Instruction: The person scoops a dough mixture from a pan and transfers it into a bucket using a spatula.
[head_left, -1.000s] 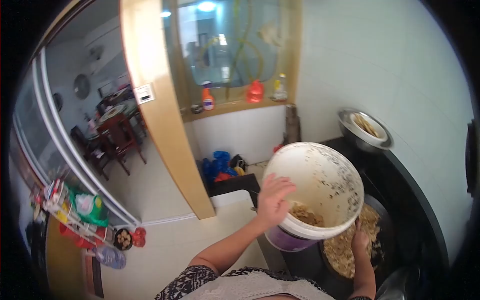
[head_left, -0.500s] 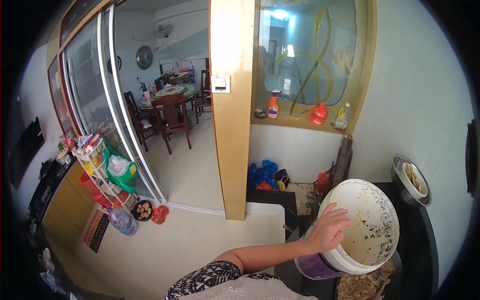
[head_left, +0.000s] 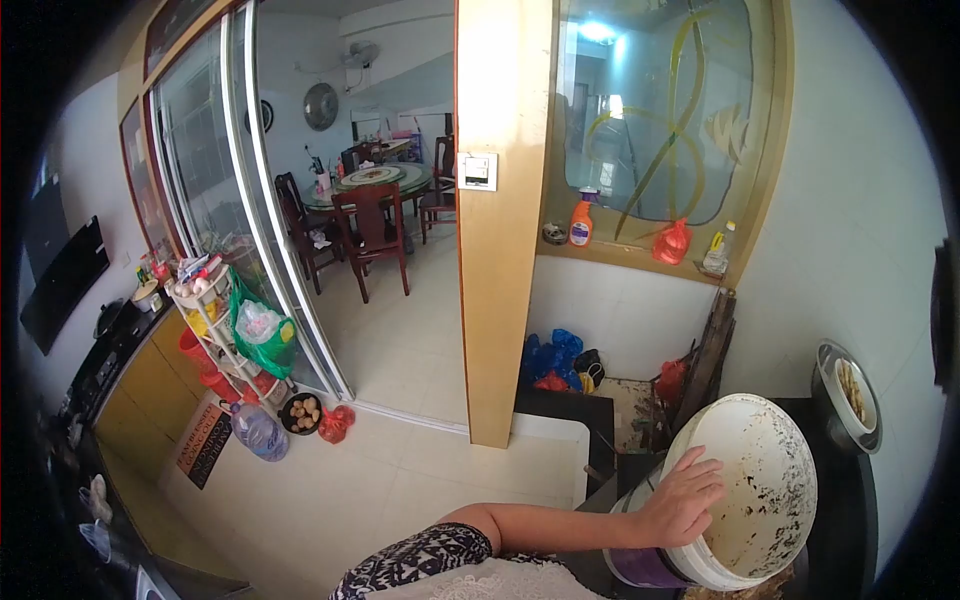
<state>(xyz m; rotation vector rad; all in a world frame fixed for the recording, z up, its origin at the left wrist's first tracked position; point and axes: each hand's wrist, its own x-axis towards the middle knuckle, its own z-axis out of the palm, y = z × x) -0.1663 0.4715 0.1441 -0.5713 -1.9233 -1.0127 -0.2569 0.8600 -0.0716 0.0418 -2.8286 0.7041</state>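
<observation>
My left hand is closed over the near left rim of a white plastic bucket, its fingers bent inward over the edge. The bucket leans with its mouth toward me, and dark specks cling to its inner wall. A purple band runs round its lower outside. Below the rim, a strip of brown, crumbly-looking material shows, mostly hidden by the bucket. My right hand is out of view.
A metal basin with a white bowl inside stands on the dark counter at right. Wooden sticks lean against the wall behind the bucket. A yellow pillar rises ahead. Left are a rack, a water jug and a bowl of round items.
My view has shifted, so the room appears farther right and slightly lower. The bucket sits lower in view and covers more of the brown material. My left hand keeps its hold on the rim.
</observation>
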